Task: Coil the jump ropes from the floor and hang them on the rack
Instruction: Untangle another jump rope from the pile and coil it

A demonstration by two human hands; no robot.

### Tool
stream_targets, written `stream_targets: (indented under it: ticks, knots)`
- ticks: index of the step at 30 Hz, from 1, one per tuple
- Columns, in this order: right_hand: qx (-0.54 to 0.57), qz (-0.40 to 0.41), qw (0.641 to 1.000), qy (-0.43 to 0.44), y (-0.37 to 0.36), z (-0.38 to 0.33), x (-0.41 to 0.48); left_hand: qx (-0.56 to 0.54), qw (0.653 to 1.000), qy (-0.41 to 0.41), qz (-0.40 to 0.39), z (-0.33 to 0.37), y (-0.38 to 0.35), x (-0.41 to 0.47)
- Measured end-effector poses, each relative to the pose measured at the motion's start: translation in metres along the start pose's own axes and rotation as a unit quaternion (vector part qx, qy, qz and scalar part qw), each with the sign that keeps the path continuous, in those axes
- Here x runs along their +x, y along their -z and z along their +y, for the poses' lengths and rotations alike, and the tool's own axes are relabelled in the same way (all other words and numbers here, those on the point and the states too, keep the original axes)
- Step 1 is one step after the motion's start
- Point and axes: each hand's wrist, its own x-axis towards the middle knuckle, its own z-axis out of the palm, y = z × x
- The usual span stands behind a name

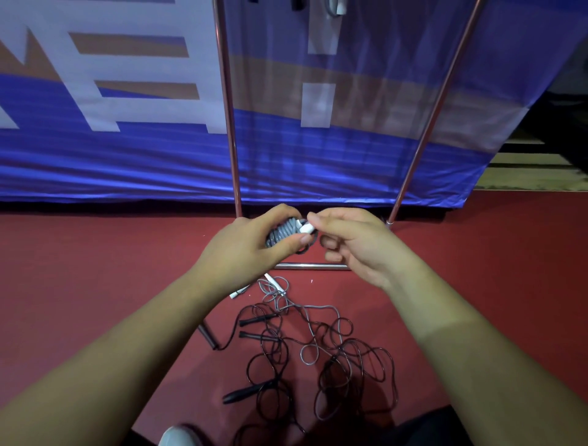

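Red floor (pixel 95 270), tangled ropes (pixel 305 343), rack (pixel 229 127)

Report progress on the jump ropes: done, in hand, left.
Done: a white item and a black item hang at the rack's top, cut off; possibly ropes. In hand: the left hand grips a coiled gray rope; the right hand pinches its white handle. Left: hang it, then coil the loose gray rope and tangled black ropes on the floor.

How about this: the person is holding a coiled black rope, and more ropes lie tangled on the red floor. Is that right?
Not quite. The head view shows the coiled rope in the left hand is grey, not black. More ropes do lie tangled on the red floor.
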Motion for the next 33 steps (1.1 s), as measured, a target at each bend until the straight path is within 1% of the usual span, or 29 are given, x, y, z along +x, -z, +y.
stream_targets:
  ticks: [2, 6, 10, 12, 14, 16, 17, 19, 21, 24, 29, 33]
  knots:
    - [0.021, -0.003, 1.0, -0.015, 0.003, -0.001, 0.002, 0.006, 1.0, 0.003, 0.007, -0.001, -0.004, 0.0]
    - [0.132, -0.013, 0.991, -0.028, 0.002, -0.003, 0.007, -0.038, 0.999, 0.018, 0.034, 0.005, -0.012, 0.002]
    - [0.244, 0.007, 0.97, 0.01, 0.001, -0.012, 0.012, -0.16, 0.984, 0.043, 0.064, 0.015, -0.021, 0.005]
    - [0.303, 0.03, 0.952, 0.026, 0.005, -0.016, 0.013, -0.244, 0.965, 0.065, 0.072, 0.019, -0.024, 0.007]
    - [0.326, 0.052, 0.943, 0.036, 0.009, -0.018, 0.013, -0.322, 0.94, 0.093, 0.064, 0.022, -0.026, 0.01]
    - [0.285, 0.078, 0.954, 0.055, 0.009, -0.018, 0.012, -0.36, 0.925, 0.11, 0.051, 0.023, -0.027, 0.011]
    - [0.254, 0.09, 0.961, 0.068, 0.009, -0.017, 0.011, -0.358, 0.926, 0.109, 0.046, 0.022, -0.028, 0.011]
    - [0.212, 0.104, 0.968, 0.089, 0.01, -0.018, 0.01, -0.331, 0.939, 0.089, 0.032, 0.017, -0.028, 0.013]
    - [0.191, 0.113, 0.969, 0.104, 0.013, -0.023, 0.01, -0.316, 0.946, 0.072, 0.018, 0.015, -0.024, 0.016]
    - [0.161, 0.124, 0.97, 0.132, 0.018, -0.04, 0.013, -0.319, 0.946, 0.061, -0.001, 0.022, -0.016, 0.03]
    - [0.043, 0.147, 0.97, 0.191, 0.028, -0.105, 0.018, -0.276, 0.961, 0.028, -0.012, 0.054, 0.005, 0.067]
    - [0.034, 0.149, 0.963, 0.221, 0.034, -0.168, 0.021, -0.292, 0.956, 0.011, -0.005, 0.089, 0.033, 0.106]
